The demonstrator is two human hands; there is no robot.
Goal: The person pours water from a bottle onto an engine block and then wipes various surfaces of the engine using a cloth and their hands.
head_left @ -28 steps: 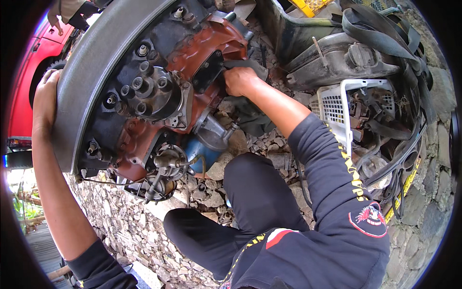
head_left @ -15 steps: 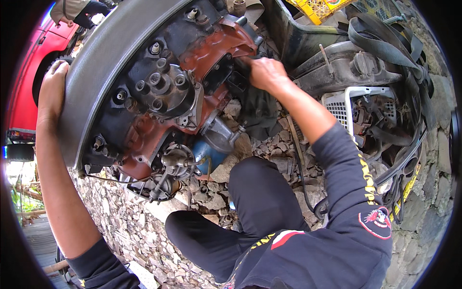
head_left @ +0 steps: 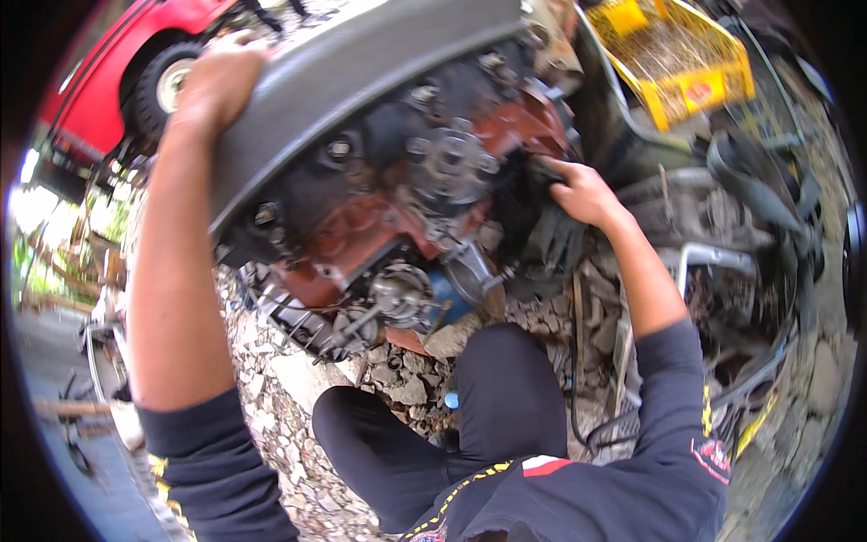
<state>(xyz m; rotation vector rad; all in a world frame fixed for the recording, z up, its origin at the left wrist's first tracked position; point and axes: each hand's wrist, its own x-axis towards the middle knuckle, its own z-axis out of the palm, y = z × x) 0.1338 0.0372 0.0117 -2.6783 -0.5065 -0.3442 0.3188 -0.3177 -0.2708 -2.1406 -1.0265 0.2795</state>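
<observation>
A partly stripped engine point(head_left: 348, 235) in black and rust-red stands before me, with a long, curved grey valve cover point(head_left: 361, 81) along its far side. My left hand point(head_left: 226, 77) grips the upper left edge of that cover, its fingers blurred over the rim. On the engine's right side, my right hand point(head_left: 582, 191) is closed around something dark that I cannot make out. Dark cloth point(head_left: 546, 257) hangs just below it; whether the two join is unclear. Spark plugs point(head_left: 339, 147) and a round distributor point(head_left: 449, 163) sit on the engine's near face.
Stony rubble point(head_left: 271, 397) covers the ground around my knees. A yellow crate point(head_left: 704, 104) lies at the far right, above a white basket point(head_left: 718, 256) of dark parts. Dark straps point(head_left: 750, 176) trail beside them. A red vehicle point(head_left: 90, 90) stands at the far left.
My view has swung, so the engine sits further right and is blurred. Both hands stay at the engine; my right hand now shows slightly out from its side, with something dark at its fingers.
</observation>
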